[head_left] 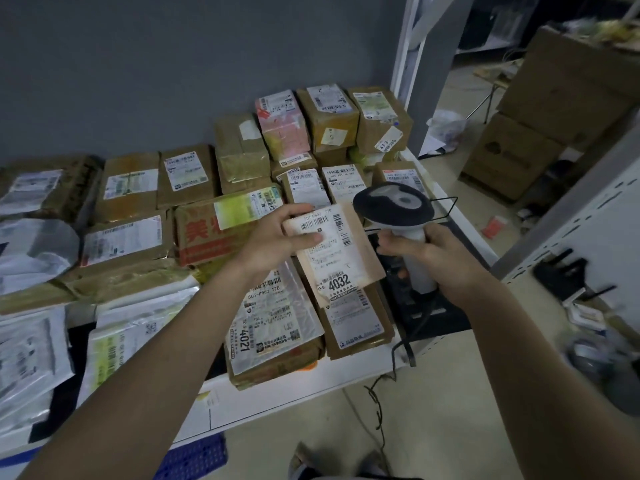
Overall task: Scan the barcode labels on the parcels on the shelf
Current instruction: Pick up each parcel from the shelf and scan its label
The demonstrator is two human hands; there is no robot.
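parcel (341, 251) corner under thumb, scanner (393, 206) handle in fist

white shelf (304, 382) | taped cardboard parcels (128, 188) | plastic mailers (31, 351), labels blurred

Counts, head view:

- Hands: 2. Left hand (273, 242), right hand (420, 251).
- Handheld scanner (393, 202): 1, w/ 1 dark cable (401, 348).
- Lifted parcel (337, 251): 1, flat brown, label no. 4032.
- Brown cardboard/paper parcels on shelf (311, 379): approx. 16 visible; back-right ones stacked, so exact no. can't be told.
- Pink-wrapped parcel (284, 124): 1.
- White/silver poly mailer bags (31, 348) at left: at least 5, overlapping, edges blurred.
- Large cartons (554, 112) on floor, right: 2 stacked.
- Blue crate (194, 459) below shelf: 1.
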